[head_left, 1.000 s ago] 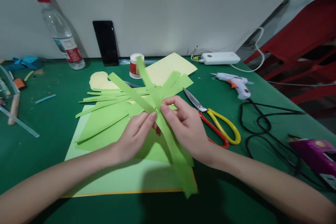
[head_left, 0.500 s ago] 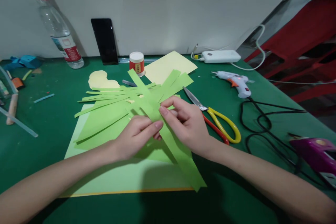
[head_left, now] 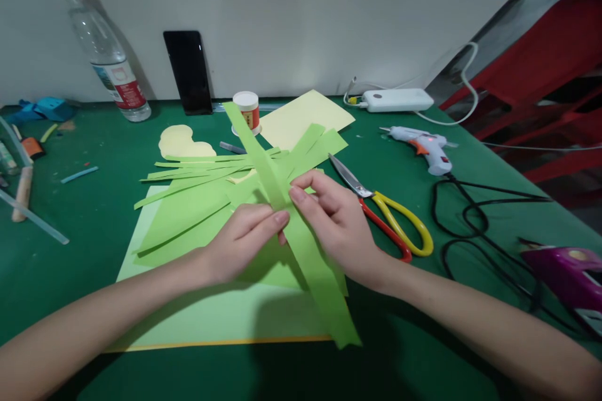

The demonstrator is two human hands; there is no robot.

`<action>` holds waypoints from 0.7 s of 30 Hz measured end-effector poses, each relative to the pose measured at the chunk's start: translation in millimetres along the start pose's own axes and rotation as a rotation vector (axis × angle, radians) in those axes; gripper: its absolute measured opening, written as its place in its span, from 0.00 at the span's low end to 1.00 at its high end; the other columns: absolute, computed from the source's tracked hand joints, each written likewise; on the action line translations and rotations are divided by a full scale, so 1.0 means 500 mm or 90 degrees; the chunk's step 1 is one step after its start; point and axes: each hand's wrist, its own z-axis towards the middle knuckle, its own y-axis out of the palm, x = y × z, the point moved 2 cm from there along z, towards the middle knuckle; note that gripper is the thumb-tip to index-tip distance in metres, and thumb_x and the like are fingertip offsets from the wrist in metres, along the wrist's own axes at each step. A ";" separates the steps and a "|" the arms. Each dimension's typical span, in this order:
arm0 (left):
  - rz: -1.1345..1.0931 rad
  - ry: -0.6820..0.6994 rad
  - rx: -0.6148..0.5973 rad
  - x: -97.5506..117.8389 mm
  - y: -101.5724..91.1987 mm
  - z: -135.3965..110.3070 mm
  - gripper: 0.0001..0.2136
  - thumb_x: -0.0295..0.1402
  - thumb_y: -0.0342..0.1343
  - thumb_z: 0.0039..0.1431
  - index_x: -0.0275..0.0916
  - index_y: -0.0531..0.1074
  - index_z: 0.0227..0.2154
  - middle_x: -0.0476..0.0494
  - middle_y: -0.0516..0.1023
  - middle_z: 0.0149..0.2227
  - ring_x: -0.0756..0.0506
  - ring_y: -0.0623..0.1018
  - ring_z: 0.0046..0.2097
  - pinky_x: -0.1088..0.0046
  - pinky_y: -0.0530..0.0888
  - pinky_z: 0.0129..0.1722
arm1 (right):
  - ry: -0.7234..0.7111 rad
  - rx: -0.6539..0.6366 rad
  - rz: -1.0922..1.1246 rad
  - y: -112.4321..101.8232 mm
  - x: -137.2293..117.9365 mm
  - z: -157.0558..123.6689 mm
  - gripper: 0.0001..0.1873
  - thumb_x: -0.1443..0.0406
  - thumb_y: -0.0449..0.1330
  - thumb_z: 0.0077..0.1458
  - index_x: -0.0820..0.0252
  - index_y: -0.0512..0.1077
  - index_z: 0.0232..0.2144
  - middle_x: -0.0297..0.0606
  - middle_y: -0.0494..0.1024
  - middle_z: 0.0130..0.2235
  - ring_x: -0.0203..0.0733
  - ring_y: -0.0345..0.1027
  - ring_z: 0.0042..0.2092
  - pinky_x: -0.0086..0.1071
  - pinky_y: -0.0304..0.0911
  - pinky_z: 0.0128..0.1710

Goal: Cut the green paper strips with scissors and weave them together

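A long green paper strip (head_left: 308, 257) slants between my hands, its far end raised and its near end notched. My left hand (head_left: 251, 235) pinches its left edge between thumb and fingers. On the opposite edge, my right hand (head_left: 332, 216) is closed with thumb and forefinger on the strip. Below lie several narrow green strips (head_left: 197, 170) and wider green paper sheets (head_left: 183, 219), resting on a pale green sheet (head_left: 197, 319). Scissors (head_left: 376, 200) with one yellow and one red handle lie just right of my right hand. Some fingertips are hidden behind the strip.
Along the wall stand a water bottle (head_left: 110, 62), a phone (head_left: 188, 72) and a small red-and-white tub (head_left: 249, 111). Cream paper (head_left: 310, 114) lies nearby. At right are a glue gun (head_left: 426, 144) with its black cord, a white power strip (head_left: 397, 100) and a purple tool (head_left: 564, 269).
The strip has turned slightly: its far end rose and moved left, its near end shifted left and down. Both hands keep hold, with only small shifts.
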 end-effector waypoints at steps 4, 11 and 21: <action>0.027 0.015 0.011 -0.001 0.000 0.002 0.16 0.29 0.40 0.61 0.38 0.58 0.16 0.54 0.59 0.16 0.53 0.63 0.21 0.75 0.62 0.25 | 0.012 0.009 0.029 0.003 0.001 -0.001 0.07 0.66 0.49 0.56 0.56 0.58 0.26 0.22 0.50 0.14 0.27 0.40 0.15 0.25 0.36 0.12; 0.031 0.045 0.065 -0.009 0.007 0.001 0.16 0.33 0.40 0.62 0.39 0.56 0.17 0.54 0.59 0.17 0.52 0.63 0.21 0.75 0.62 0.24 | 0.068 0.070 0.113 0.007 0.013 -0.006 0.09 0.62 0.49 0.58 0.55 0.57 0.26 0.22 0.53 0.15 0.27 0.46 0.14 0.20 0.45 0.11; -0.027 0.028 0.154 -0.016 -0.012 0.007 0.18 0.37 0.42 0.63 0.39 0.60 0.18 0.50 0.66 0.21 0.51 0.68 0.26 0.74 0.66 0.28 | 0.140 -0.067 0.170 0.000 0.005 0.002 0.14 0.54 0.54 0.54 0.59 0.62 0.27 0.23 0.61 0.14 0.27 0.55 0.15 0.20 0.54 0.14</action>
